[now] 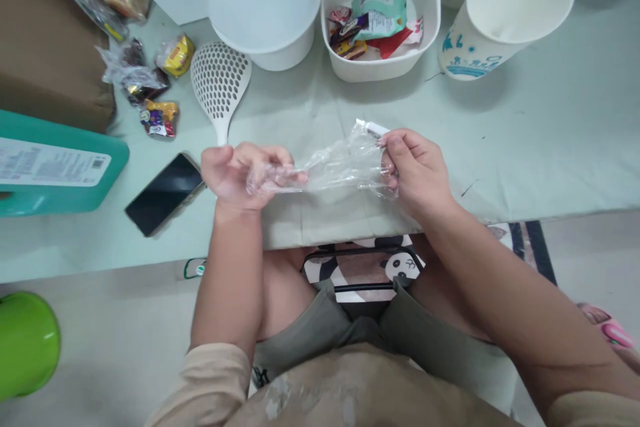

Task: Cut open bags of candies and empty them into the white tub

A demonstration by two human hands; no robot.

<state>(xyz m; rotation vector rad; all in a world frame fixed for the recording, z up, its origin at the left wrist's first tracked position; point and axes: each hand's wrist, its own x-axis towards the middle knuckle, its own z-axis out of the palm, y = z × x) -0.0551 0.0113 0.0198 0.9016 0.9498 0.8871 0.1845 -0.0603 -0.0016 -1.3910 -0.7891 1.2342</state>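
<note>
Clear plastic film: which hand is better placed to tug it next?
Right, probably: the right hand pinches the free end of the clear plastic film, while the left hand has curled fingers that look wrapped in its other end, so it is less free to pull.

Pale colours are set on a mint-green surface [550, 140].
The plastic film [337, 167] is clear; the cup [467, 47] is printed white with blue motifs, the phone [163, 193] is black, the box [55, 197] teal, and the seat [395, 265] is patterned with black-and-white pandas.
</note>
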